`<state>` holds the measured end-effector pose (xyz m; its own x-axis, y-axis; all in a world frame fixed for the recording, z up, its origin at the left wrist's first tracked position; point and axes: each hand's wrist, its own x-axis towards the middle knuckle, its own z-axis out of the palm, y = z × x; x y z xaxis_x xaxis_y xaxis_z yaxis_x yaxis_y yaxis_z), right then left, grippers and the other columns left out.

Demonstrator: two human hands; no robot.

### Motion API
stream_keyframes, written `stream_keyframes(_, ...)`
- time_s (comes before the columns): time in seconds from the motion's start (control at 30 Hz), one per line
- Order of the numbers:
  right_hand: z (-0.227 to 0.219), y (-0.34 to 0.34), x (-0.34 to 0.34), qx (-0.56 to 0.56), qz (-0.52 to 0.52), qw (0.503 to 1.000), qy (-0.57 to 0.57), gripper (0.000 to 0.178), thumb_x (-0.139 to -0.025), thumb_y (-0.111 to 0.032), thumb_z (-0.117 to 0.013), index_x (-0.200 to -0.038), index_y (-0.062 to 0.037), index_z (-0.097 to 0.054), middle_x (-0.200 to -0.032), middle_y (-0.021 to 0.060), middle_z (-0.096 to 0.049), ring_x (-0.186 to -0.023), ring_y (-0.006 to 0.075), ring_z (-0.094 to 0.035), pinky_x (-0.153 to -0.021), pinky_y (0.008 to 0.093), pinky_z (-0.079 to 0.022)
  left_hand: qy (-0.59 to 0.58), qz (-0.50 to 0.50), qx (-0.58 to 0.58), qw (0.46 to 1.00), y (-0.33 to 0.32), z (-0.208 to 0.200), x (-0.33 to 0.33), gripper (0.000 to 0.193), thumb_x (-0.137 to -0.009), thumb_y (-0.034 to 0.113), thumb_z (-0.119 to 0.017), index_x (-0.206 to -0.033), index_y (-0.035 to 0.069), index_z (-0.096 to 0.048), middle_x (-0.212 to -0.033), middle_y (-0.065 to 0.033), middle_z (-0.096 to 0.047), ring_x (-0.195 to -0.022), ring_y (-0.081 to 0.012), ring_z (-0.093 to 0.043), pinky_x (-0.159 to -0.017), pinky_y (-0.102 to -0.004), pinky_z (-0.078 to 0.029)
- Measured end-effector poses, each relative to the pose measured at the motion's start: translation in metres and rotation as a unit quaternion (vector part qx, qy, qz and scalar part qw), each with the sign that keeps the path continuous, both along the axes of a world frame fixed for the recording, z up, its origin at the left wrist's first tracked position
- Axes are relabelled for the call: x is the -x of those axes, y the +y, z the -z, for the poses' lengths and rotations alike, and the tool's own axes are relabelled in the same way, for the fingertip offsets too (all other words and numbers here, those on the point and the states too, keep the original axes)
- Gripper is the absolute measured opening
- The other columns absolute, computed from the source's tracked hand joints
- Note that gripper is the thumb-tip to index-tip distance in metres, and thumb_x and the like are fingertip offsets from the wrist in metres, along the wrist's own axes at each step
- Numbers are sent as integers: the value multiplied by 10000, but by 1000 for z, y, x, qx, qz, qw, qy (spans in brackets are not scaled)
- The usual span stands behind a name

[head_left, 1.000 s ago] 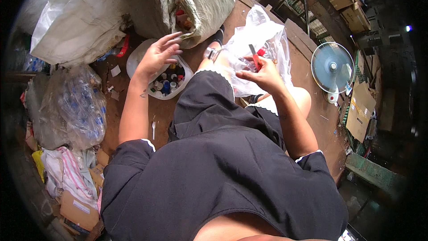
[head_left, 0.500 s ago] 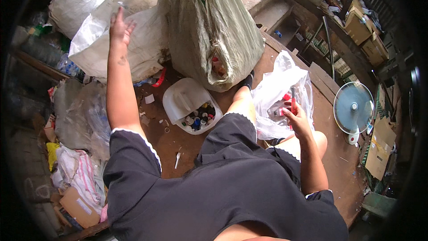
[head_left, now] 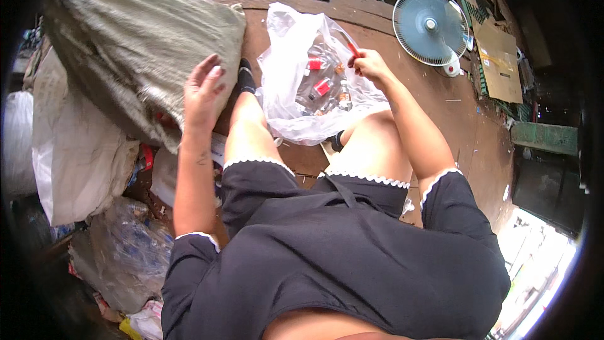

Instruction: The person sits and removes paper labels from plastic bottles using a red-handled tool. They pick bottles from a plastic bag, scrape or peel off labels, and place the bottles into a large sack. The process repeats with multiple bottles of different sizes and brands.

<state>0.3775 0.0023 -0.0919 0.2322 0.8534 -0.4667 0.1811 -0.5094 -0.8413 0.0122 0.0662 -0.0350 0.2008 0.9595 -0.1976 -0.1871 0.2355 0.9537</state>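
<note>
My left hand (head_left: 202, 91) is raised with its fingers apart and nothing in it, in front of the big grey-green woven sack (head_left: 138, 44). In my right hand (head_left: 371, 66) is a slim knife (head_left: 353, 50) with a red handle; its thin blade points up and left. This hand hovers at the right rim of a clear plastic bag (head_left: 283, 56) standing open between my legs. Several small clear plastic bottles (head_left: 345, 97), some with red labels, lie inside it. A white tub (head_left: 165, 182) is mostly hidden behind my left forearm.
To the left are a white sack (head_left: 75, 151) and a heap of clear plastic sheeting (head_left: 126, 252). A standing fan (head_left: 430, 24) is at the far right, beside flattened cardboard (head_left: 497, 63). The brown floor (head_left: 459, 132) has small scraps on it.
The view has swung to the right. My left hand has come away from the white sack toward the plastic bag. The knife stays in my right hand, still by the bag.
</note>
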Motion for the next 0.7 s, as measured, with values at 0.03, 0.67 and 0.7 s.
stream_keyframes(0.03, 26, 12, -13, 14, -14, 997, -76, 108, -687, -60, -533, -739, -10, -614, -678, 65, -597, -610, 135, -555, -564, 283, -436, -12, -6, 29, 999, 0, 9, -26, 317, -848, 124, -587, -1156, 67, -539, -1087, -9, -578, -924, -99, -542, -749, -260, -450)
stream_keyframes(0.67, 367, 70, -6, 129, -429, 787, -424, 303, -819, -81, -456, -1114, -79, -525, -1214, 101, -521, -890, 290, -632, -695, 401, -524, 9, 51, 356, 933, 54, 158, -126, 407, -881, 177, -511, -1248, 24, -421, -1204, -105, -498, -1013, -174, -535, -819, -302, -463)
stream_keyframes(0.7, 371, 77, -8, 145, -439, 780, -422, 301, -822, -79, -451, -1114, -82, -525, -1210, 102, -525, -885, 288, -633, -687, 399, -526, -6, 50, 366, 929, 55, 155, -125, 411, -880, 179, -512, -1248, 22, -420, -1208, -111, -495, -1015, -177, -535, -821, -303, -465)
